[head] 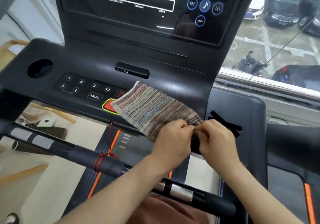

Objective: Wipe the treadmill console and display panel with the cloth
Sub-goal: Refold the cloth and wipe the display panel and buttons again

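The striped cloth [154,107] lies on the treadmill console [83,62], overlapping the red stop button [108,106], its near edge pinched by left hand [173,135] and right hand [218,137], apparently being readied for wiping; next, sweep toward the display panel [138,17] above that button.

Multicoloured striped cloth [152,106], black console [97,64], orange-edged belt [103,154]

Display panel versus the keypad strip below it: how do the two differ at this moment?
The display panel stands steeply and is uncovered; the keypad strip lies much flatter, with the striped cloth draped over its right end. The display panel shows white outlined boxes and blue-ringed icons; the keypad strip shows white numbers, arrows and PROG. Both are black.
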### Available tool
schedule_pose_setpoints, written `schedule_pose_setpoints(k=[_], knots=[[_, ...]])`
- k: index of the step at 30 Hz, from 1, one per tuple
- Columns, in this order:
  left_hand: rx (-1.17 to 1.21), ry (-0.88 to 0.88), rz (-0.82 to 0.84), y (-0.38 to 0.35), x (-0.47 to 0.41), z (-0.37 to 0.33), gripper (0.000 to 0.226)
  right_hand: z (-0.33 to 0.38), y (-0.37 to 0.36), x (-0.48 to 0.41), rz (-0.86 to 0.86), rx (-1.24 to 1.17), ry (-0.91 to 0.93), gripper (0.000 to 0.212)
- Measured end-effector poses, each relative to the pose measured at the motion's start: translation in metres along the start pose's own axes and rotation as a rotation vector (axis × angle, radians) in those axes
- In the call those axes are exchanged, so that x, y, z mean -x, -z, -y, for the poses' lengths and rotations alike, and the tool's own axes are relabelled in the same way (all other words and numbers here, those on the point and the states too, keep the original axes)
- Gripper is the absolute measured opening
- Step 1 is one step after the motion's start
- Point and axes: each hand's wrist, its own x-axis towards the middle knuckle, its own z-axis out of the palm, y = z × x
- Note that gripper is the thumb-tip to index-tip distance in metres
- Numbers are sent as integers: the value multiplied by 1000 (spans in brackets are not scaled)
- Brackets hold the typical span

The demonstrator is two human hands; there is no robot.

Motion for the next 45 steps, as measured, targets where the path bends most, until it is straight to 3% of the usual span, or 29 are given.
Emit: schedule_pose_setpoints(k=[5,12,15,21,29,35,40,45], knots=[[-104,59,28,-4,-68,4,20,-9,-8,-61,-36,-19,-183,8],[14,-52,9,-13,-5,-16,24,-6,-2,18,-74,-58,-230,16],[-78,-78,26,-16,-38,-10,13,-17,-3,-10,-80,-1,-228,6],[-126,-87,120,-15,-89,-5,25,-37,-8,-77,-107,73,-281,20],[-260,-125,44,-11,-80,-12,15,-42,-11,-121,-127,84,-463,31],[-178,-105,99,-5,-46,2,23,-36,-13,-36,-109,51,-127,17],[-12,-171,126,1,-7,13,21,-18,-12,33,-135,-17,-83,15],[-18,-212,109,0,-1,21,24,-5,16,33,-72,119,-2,13]])
